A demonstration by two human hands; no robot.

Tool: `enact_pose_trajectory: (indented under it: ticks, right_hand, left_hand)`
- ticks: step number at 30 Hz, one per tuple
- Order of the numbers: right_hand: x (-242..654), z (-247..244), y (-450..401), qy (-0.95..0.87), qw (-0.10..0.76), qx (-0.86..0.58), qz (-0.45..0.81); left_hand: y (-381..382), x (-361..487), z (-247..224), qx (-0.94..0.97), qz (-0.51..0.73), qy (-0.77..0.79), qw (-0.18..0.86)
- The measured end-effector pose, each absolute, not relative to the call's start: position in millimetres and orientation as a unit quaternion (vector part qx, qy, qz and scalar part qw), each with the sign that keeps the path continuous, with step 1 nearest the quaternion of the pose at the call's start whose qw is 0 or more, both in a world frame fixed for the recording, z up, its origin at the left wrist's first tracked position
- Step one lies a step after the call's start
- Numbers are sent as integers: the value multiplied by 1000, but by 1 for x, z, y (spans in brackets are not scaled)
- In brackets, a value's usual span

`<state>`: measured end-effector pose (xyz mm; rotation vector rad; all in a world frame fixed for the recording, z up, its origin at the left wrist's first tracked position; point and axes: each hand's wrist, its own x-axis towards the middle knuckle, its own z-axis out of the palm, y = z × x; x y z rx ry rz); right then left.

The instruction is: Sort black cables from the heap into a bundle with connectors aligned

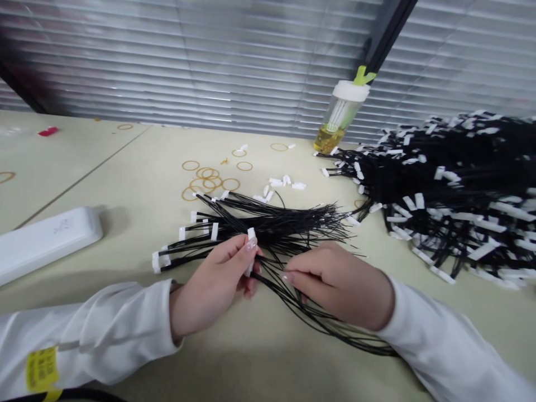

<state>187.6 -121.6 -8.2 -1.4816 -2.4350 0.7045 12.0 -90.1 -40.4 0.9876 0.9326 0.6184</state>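
My left hand (224, 273) pinches a white connector (251, 234) between thumb and fingers. From that connector several thin black wires (288, 296) fan out to the right and pass under my right wrist. My right hand (335, 285) is closed over these wires, thumb against the curled fingers; whether one wire is pinched there is hidden. Just behind both hands lies a bundle of black wires (268, 223), with white connectors at its left end and loose wire ends at its right. One white connector (156, 262) of that bundle sits left of my left hand.
Rubber bands (207, 178) and small loose white connectors (287, 181) lie behind the bundle. A clear bottle (341, 117) with a white lid leans by the blinds. A large heap of black cables (444, 184) fills the right. A white case (50, 240) lies at left.
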Motion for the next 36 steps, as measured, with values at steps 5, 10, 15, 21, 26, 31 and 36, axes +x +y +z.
enact_pose_trajectory:
  ticks: [5, 10, 15, 21, 26, 31, 36]
  right_hand:
    - [184, -14, -118, -724, 151, -531, 414]
    - [175, -17, -118, -709, 198, -540, 408]
    - [171, -18, -118, -692, 188, -565, 408]
    - [171, -18, -118, -686, 192, -562, 420]
    - [169, -19, -121, -733, 188, -568, 322]
    - [175, -14, -123, -788, 142, -594, 80]
    - [202, 3, -123, -762, 116, -611, -180]
  left_hand:
    - [-91, 12, -42, 473, 284, 420, 720]
    - [-92, 13, -42, 504, 273, 423, 702]
    - [-91, 12, -43, 515, 275, 416, 697]
    - [-92, 12, -42, 520, 271, 418, 694]
    - [-92, 13, -40, 530, 274, 419, 685]
    - [-92, 13, -40, 531, 269, 420, 685]
    - [-92, 13, -41, 519, 273, 432, 685]
